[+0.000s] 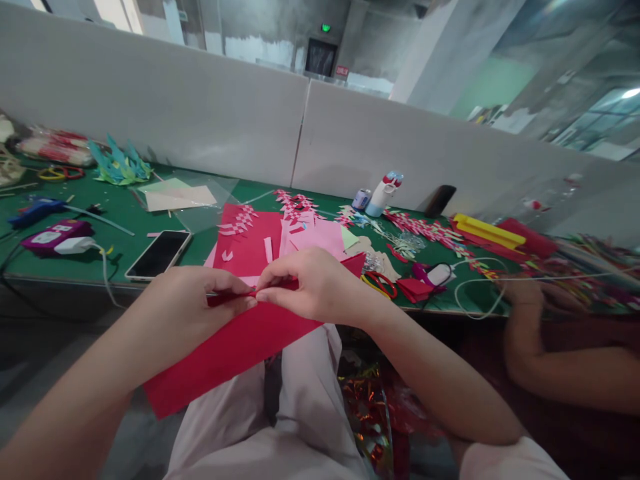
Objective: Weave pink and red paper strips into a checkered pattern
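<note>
Two hands pinching a red paper strip at the centre of the frame.

The left hand [200, 303] and right hand [310, 283] are both closing narrow on a thin red strip [253, 293], fingertips nearly meeting, above a large red sheet [225, 360] that is lying across the lap in the lower middle. Behind, the green table [125, 247] is carrying a phone [159, 254] at left of centre and a white bottle [381, 194] in the upper middle. Another person's arm [550, 353] is resting at the right edge.
</note>
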`<state>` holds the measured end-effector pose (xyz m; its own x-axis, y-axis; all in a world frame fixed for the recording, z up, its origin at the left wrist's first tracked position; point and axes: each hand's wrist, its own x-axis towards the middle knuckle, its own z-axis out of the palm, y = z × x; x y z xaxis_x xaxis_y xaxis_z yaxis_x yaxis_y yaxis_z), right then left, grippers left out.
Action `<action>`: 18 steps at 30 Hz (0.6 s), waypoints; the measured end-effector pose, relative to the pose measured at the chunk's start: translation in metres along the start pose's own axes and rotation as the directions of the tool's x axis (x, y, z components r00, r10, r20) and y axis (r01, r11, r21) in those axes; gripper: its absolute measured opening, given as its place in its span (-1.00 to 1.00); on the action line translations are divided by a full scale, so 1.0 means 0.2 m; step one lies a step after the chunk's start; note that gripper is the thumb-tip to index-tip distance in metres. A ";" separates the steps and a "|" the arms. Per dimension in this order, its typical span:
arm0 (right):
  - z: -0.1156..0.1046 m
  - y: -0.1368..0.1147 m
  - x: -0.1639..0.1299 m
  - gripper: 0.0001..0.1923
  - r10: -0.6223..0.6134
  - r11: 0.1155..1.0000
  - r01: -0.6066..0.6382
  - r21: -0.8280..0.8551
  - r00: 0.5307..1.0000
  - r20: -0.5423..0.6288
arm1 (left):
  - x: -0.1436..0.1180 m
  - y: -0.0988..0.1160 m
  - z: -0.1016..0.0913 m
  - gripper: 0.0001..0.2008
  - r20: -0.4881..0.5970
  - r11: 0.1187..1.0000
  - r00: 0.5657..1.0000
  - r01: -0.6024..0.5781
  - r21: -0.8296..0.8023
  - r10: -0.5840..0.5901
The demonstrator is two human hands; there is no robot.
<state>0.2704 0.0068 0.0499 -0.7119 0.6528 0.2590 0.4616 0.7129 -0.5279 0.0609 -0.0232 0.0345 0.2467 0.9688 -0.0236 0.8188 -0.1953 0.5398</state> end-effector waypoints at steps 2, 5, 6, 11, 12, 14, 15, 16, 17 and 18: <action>0.01 0.00 0.01 -0.88 -0.006 1.000 0.006 0.010 1.000 0.000 | 0.00 0.01 0.00 -0.65 -0.002 1.000 1.000 0.001 -0.023 -0.001; 0.02 0.00 0.01 -0.87 0.000 1.000 0.000 0.025 1.000 -0.007 | -0.01 0.01 0.01 -0.63 -0.007 0.998 1.000 0.013 -0.057 -0.014; 0.02 0.01 0.01 -0.87 -0.001 1.000 0.002 0.028 1.000 -0.011 | -0.01 0.01 0.01 -0.63 -0.009 0.997 1.000 0.008 -0.072 -0.009; 0.03 0.02 0.01 -0.88 -0.008 1.000 0.008 0.007 1.000 -0.014 | -0.01 0.00 0.02 -0.69 -0.029 0.993 0.999 -0.035 -0.116 0.032; 0.03 0.02 0.00 -0.88 -0.009 1.000 0.009 0.005 1.000 -0.015 | -0.01 -0.01 0.02 -0.69 -0.022 0.994 0.999 -0.026 -0.102 0.024; 0.03 0.03 -0.01 -0.88 -0.002 1.000 0.002 0.006 0.999 -0.033 | 0.00 -0.03 0.02 -0.68 -0.022 0.999 1.000 0.002 -0.052 -0.003; 0.02 0.04 -0.01 -0.88 0.009 1.000 -0.009 0.004 0.999 -0.047 | 0.00 -0.05 0.01 -0.66 -0.032 1.000 0.999 0.013 -0.026 -0.014; 0.02 0.04 -0.02 -0.89 0.022 1.000 -0.022 0.001 0.998 -0.061 | 0.00 -0.06 0.01 -0.63 -0.043 1.000 0.999 0.020 -0.012 -0.020; 0.01 0.05 -0.02 -0.89 0.033 0.999 -0.033 -0.003 0.997 -0.069 | 0.01 -0.08 0.00 -0.61 -0.046 1.000 0.999 0.022 -0.013 -0.022; 0.01 0.05 -0.03 -0.89 0.041 0.999 -0.042 -0.008 0.997 -0.073 | 0.01 -0.09 -0.01 -0.61 -0.043 0.999 0.999 0.022 -0.026 -0.023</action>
<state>0.2784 0.0101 0.0422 -0.6520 0.6983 0.2954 0.4950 0.6871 -0.5318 0.0466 -0.0186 0.0261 0.2056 0.9786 0.0003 0.8104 -0.1704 0.5605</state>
